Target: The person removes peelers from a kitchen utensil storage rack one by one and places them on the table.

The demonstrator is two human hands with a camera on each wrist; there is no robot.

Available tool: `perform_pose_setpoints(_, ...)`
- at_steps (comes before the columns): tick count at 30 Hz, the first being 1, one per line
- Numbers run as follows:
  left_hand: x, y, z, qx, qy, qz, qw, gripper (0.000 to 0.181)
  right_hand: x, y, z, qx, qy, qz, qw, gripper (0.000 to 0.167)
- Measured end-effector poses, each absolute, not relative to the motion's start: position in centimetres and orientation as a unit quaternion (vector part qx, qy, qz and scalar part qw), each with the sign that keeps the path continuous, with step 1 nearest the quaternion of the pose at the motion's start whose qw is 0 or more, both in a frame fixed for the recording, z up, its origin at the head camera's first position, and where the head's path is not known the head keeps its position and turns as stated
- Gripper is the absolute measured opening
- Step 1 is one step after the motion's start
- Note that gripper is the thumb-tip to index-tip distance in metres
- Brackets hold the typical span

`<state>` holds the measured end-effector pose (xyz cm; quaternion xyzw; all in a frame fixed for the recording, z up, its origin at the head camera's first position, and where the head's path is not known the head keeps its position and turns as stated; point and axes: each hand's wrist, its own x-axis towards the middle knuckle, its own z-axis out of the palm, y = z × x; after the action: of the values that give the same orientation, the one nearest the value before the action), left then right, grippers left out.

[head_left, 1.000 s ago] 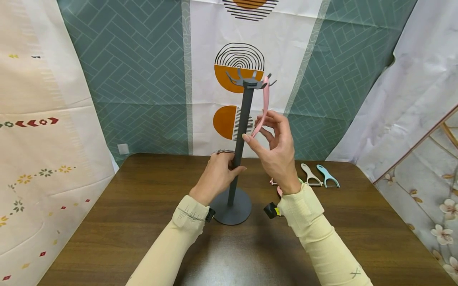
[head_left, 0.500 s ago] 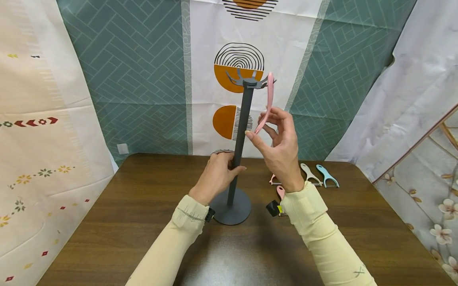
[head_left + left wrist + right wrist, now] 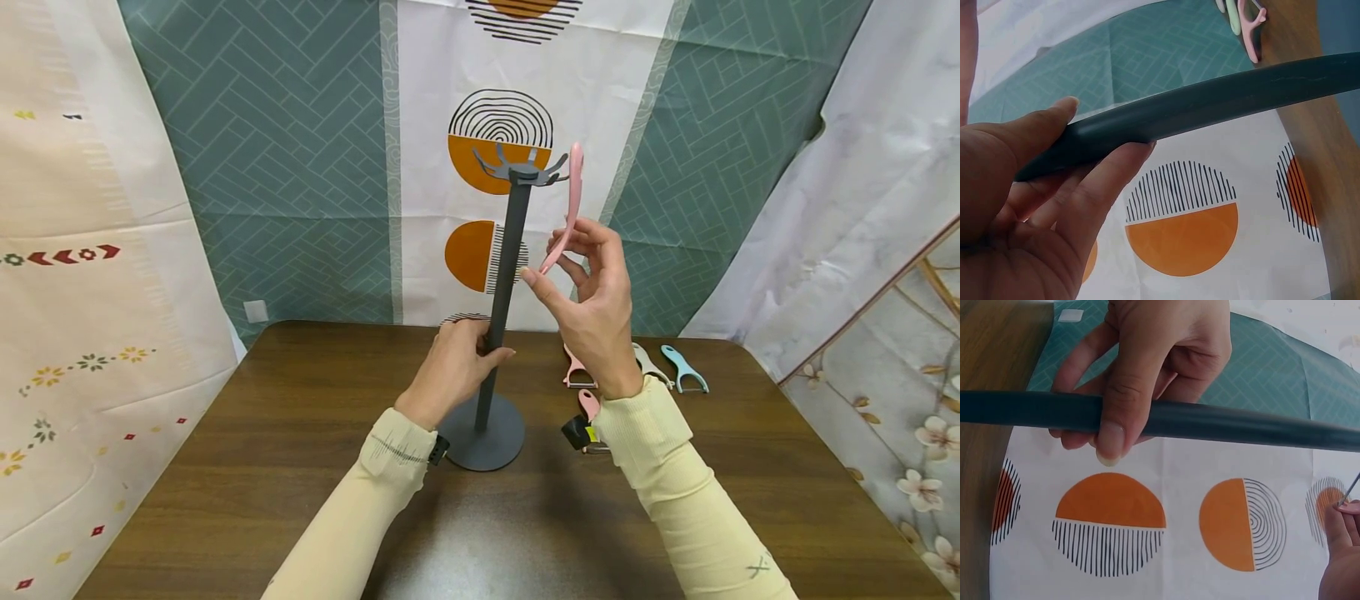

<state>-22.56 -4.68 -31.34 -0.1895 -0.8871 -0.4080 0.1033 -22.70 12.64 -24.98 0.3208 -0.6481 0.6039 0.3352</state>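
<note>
A dark grey stand [image 3: 506, 283] with a round base and curved hooks on top rises from the table, leaning slightly right. My left hand [image 3: 453, 367] grips its pole low down; in the left wrist view the thumb and fingers wrap the pole [image 3: 1210, 103]. In my right hand [image 3: 596, 304], thumb and fingers pinch the lower end of a pink peeler [image 3: 574, 192]. The peeler's handle points up, just right of the hooks [image 3: 555, 171]; whether it touches one I cannot tell. At the right wrist view's edge, part of my right hand [image 3: 1342, 550] shows.
Several peelers lie on the brown table [image 3: 300, 467] right of the stand: a pink one [image 3: 575, 364], another pink one [image 3: 588, 404], a white one [image 3: 649, 362] and a blue one [image 3: 681, 367]. A patterned cloth [image 3: 300, 208] hangs behind the table.
My right hand has moved right and slightly up with the pink peeler, whose top has come away from among the hooks to their right. My left hand stays on the pole.
</note>
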Motion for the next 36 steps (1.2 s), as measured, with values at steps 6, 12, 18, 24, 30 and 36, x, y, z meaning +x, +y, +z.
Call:
perform_pose_setpoints(6, -22.5, -4.6, -31.3, -0.187, -0.887, -0.409, 0.103, 0.015, -22.6, 13.1, -24.8, 0.325, -0.648, 0.599, 0.340, 0.065)
perform_pose_setpoints(12, -22.5, -4.6, -31.4, -0.185, -0.886, -0.412, 0.103, 0.013, -22.4, 13.5, -25.0, 0.318, -0.655, 0.595, 0.342, 0.065)
perform_pose_setpoints(18, -22.5, -4.6, -31.3, -0.189, -0.888, -0.405, 0.110, 0.014, -22.2, 13.8, -25.4, 0.297, -0.666, 0.595, 0.339, 0.067)
perform_pose_setpoints(24, -22.6, -4.6, -31.4, -0.190, -0.888, -0.404, 0.113, 0.014, -22.0, 14.5, -25.9, 0.285, -0.677, 0.589, 0.336, 0.069)
perform_pose_setpoints(30, -22.6, -4.6, -31.4, -0.186, -0.891, -0.400, 0.109, 0.014, -21.9, 15.1, -26.3, 0.284, -0.682, 0.581, 0.341, 0.068)
perform_pose_setpoints(36, -22.5, -4.6, -31.3, -0.189, -0.891, -0.398, 0.112, 0.015, -21.9, 15.8, -26.9, 0.275, -0.690, 0.578, 0.337, 0.071)
